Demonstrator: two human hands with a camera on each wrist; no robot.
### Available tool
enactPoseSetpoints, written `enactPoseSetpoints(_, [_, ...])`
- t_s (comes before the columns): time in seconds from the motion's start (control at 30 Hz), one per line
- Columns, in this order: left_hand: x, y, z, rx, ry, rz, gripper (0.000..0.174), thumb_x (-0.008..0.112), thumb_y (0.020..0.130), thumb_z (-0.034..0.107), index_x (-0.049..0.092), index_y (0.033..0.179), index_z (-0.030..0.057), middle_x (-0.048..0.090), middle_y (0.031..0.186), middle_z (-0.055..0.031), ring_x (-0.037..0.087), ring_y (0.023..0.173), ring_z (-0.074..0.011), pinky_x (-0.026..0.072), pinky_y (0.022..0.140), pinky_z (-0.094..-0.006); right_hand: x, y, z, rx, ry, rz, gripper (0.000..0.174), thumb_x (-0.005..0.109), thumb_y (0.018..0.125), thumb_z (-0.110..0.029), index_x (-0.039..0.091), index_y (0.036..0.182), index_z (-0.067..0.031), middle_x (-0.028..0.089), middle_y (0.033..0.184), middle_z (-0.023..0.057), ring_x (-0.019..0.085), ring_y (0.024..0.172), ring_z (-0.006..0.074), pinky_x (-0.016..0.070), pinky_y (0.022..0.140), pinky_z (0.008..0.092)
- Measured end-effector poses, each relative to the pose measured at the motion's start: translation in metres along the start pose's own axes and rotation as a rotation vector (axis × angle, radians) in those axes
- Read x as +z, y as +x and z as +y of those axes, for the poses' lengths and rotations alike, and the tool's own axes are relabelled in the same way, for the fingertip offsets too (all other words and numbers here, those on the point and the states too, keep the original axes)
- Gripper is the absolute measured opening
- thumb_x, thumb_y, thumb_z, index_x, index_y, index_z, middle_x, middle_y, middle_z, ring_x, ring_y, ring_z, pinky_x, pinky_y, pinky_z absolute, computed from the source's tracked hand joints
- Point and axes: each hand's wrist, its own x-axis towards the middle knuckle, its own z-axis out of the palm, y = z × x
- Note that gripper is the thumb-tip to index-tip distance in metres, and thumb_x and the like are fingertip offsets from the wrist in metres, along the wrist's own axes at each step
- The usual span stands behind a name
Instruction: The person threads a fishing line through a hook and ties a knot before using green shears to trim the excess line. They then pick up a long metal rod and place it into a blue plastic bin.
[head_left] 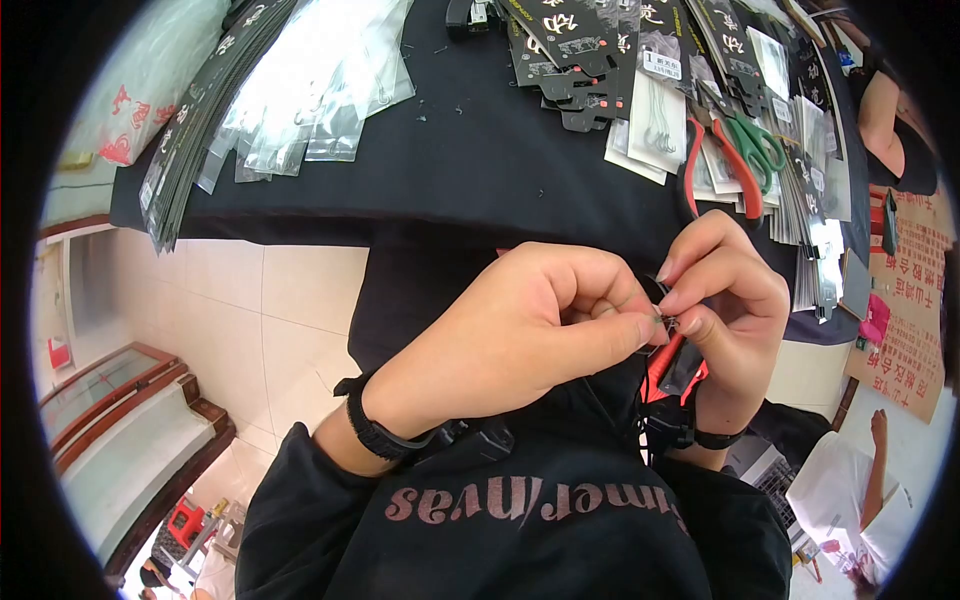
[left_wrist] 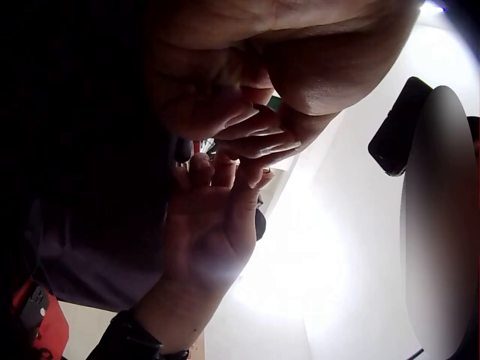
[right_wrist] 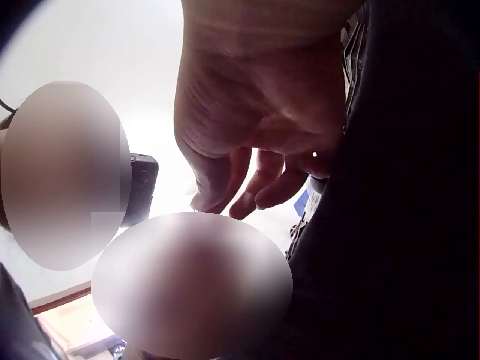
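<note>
In the head view my left hand [head_left: 540, 325] reaches in from the left, its thumb and curled fingers pinching a tiny dark wiry piece [head_left: 670, 322]. My right hand [head_left: 735, 290] meets it from the right, thumb and index fingertip closed on the same piece. Both sets of fingertips come together just off the table's near edge, over the lap. What exactly the piece is, I cannot tell. The left wrist view has the left hand [left_wrist: 300, 67] above the right hand [left_wrist: 210, 232], fingertips together. In the right wrist view, the right hand [right_wrist: 262, 97] hides the piece.
Red-handled pliers [head_left: 740, 170] and green-handled scissors [head_left: 755, 150] lie on small packets at the right of the black-covered table [head_left: 480, 160]. One packet [head_left: 657, 120] contains hooks. Clear plastic sleeves [head_left: 320, 90] and stacked black cards [head_left: 205, 120] lie on the left.
</note>
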Motion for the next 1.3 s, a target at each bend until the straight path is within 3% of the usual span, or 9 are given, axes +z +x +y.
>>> enactPoseSetpoints(0.43, [0.0,0.0,-0.001,-0.002,0.022,-0.014,0.015,0.062,0.095,0.014,0.064,0.09,-0.0003,0.068,0.091,-0.0043,0.054,0.078,-0.0008,0.0418,0.067,-0.0165,0.0,0.001,-0.002,0.0,-0.017,-0.046,0.022,0.079,0.076,-0.021,0.068,0.077,-0.0024,0.06,0.089,0.0098,0.058,0.081,0.0166,0.0426,0.07,0.026])
enactPoseSetpoints(0.87, [0.002,0.001,0.0,0.012,0.02,-0.012,0.016,0.063,0.095,0.015,0.064,0.089,0.0006,0.069,0.089,-0.0035,0.048,0.066,0.0021,0.0362,0.057,-0.0149,0.005,0.001,-0.002,-0.132,-0.155,-0.003,0.016,0.073,0.081,-0.015,0.063,0.079,-0.0032,0.06,0.086,0.0106,0.058,0.077,0.0188,0.0438,0.068,0.0276])
enactPoseSetpoints(1.3, [0.003,0.001,0.0,0.041,-0.03,0.012,0.014,0.062,0.095,0.014,0.063,0.089,0.0012,0.069,0.09,-0.0045,0.047,0.064,0.0017,0.0365,0.056,-0.015,0.01,0.003,0.004,-0.224,-0.27,0.061,0.026,0.073,0.084,-0.026,0.061,0.079,-0.0034,0.057,0.082,0.0092,0.055,0.069,0.0168,0.0419,0.061,0.0265])
